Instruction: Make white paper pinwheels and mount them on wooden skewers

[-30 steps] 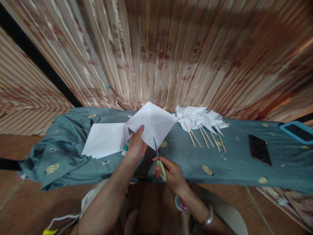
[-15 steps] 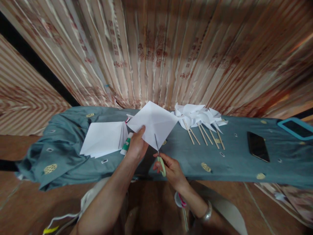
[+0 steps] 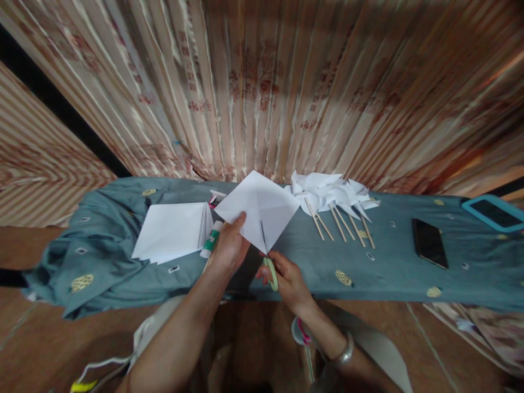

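My left hand (image 3: 232,243) grips a white square of paper (image 3: 262,204) by its lower left edge, thumb on top. The sheet is turned like a diamond and carries crease lines. My right hand (image 3: 286,278) is closed on scissors with light green handles (image 3: 270,273). Their dark blade lies over the paper's near corner, pointing toward its middle. To the left of my left hand lies a stack of white paper (image 3: 172,232). A green and white tube (image 3: 210,240) rests between that stack and my left wrist.
Several white paper pinwheels (image 3: 327,191) on wooden sticks lie at the back, right of the paper. Farther right are a black phone (image 3: 429,243) and a blue-framed tablet (image 3: 495,212). A grey-green patterned cloth (image 3: 393,278) covers the table; a striped curtain (image 3: 262,82) hangs behind.
Both hands stay nearly in place, with the paper and scissors still at the near corner. The view has shifted slightly.
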{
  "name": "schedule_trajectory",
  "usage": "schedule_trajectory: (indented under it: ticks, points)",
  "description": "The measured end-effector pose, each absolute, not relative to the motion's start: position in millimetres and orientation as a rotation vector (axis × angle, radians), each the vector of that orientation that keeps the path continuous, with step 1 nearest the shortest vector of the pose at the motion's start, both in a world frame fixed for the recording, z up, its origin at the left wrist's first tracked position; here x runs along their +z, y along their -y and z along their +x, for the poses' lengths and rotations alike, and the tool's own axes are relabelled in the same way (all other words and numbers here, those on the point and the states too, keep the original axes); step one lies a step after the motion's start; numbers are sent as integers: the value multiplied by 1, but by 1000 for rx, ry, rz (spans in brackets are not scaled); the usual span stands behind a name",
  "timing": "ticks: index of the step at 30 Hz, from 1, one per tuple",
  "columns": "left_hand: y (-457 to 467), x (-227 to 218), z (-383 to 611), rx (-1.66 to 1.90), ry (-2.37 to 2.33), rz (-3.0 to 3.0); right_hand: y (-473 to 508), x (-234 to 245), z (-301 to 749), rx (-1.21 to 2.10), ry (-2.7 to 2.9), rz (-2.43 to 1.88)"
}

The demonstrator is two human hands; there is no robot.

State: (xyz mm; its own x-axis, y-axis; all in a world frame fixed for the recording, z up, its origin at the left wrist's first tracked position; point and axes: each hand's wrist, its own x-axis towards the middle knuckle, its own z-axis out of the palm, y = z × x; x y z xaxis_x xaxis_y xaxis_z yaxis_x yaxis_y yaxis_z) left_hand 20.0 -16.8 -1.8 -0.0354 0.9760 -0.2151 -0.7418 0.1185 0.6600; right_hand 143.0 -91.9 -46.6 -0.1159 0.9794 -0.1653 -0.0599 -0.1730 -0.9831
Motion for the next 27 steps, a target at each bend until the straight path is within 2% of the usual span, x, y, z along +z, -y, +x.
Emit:
schedule_trajectory:
  ticks: [27]
  points:
    - [19, -1, 23, 1447, -766, 420, 91, -46, 143, 1410, 1173, -1218]
